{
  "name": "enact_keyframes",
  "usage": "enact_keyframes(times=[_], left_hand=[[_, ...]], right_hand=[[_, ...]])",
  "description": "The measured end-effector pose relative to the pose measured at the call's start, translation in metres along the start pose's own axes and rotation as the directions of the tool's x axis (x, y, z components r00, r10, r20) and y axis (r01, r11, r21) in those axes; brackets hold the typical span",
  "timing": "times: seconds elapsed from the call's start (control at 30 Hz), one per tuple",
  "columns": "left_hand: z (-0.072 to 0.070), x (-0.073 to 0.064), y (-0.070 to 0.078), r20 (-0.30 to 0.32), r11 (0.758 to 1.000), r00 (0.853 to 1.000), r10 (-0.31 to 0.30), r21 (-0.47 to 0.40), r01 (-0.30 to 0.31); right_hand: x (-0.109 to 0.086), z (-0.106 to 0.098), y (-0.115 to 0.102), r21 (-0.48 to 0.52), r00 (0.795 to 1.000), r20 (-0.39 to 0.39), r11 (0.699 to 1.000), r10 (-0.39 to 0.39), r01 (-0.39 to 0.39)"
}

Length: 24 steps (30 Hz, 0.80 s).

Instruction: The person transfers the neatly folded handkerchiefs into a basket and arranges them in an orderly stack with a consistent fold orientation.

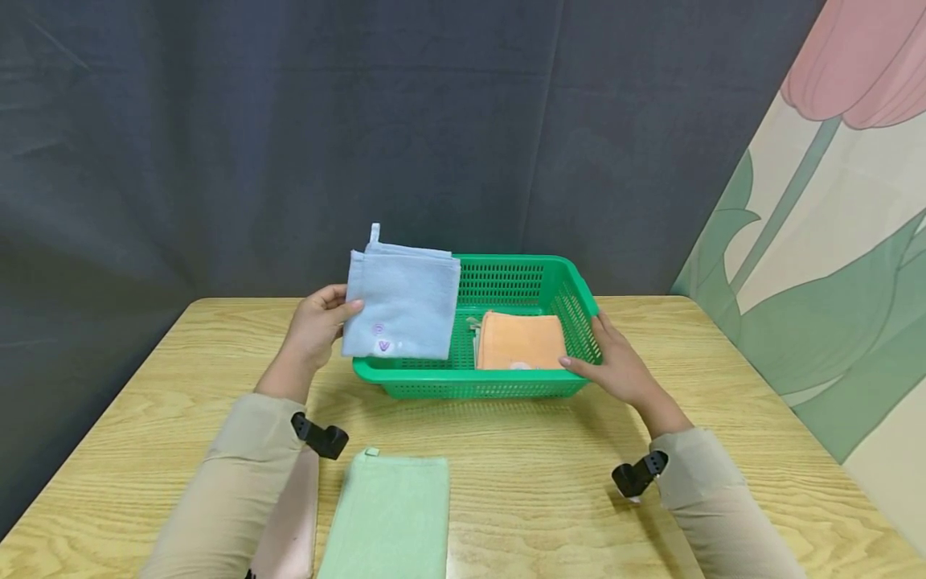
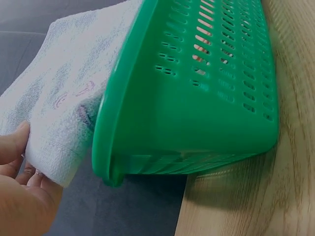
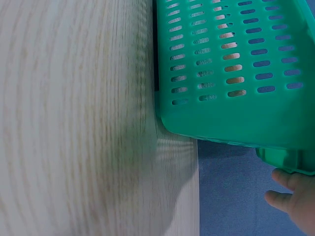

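My left hand (image 1: 316,328) pinches the left edge of a folded light-blue hand towel (image 1: 405,301), thumb in front and fingers behind. The towel is upright over the left part of a green plastic basket (image 1: 477,375), its hanging loop at the top. Purple embroidery (image 2: 74,94) shows on its terry face in the left wrist view. At the basket's front right corner, my right hand (image 1: 618,362) touches the rim with thumb and fingers spread and fairly straight. Inside the basket stands a folded orange towel (image 1: 522,339), with greyish cloth (image 1: 475,344) partly hidden behind it.
On the wooden table (image 1: 521,482) near the front lies a folded green towel (image 1: 391,515). A pale pink towel (image 1: 289,515) is partly covered by the left forearm. Behind the table hangs a dark curtain (image 1: 289,145); a tulip-patterned wall (image 1: 832,241) borders the right side.
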<state>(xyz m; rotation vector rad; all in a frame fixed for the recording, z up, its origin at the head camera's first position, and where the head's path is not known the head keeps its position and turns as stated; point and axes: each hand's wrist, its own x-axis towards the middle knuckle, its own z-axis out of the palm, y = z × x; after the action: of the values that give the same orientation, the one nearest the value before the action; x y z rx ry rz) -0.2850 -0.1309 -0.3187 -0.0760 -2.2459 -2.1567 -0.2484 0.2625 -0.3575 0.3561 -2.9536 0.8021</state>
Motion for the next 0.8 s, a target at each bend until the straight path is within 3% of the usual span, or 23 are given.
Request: enact_keyframes(times=[0.3, 0.8], left_hand=[[0.009, 0.005, -0.004, 0.022, 1.000, 1.000, -0.001, 0.024, 0.000], [0.021, 0.009, -0.006, 0.000, 0.995, 0.999, -0.037, 0.088, 0.037]], right_hand=[[0.000, -0.001, 0.000, 0.007, 1.000, -0.002, 1.000, 0.004, -0.004], [0.000, 0.000, 0.000, 0.008, 1.000, -0.001, 1.000, 0.007, -0.007]])
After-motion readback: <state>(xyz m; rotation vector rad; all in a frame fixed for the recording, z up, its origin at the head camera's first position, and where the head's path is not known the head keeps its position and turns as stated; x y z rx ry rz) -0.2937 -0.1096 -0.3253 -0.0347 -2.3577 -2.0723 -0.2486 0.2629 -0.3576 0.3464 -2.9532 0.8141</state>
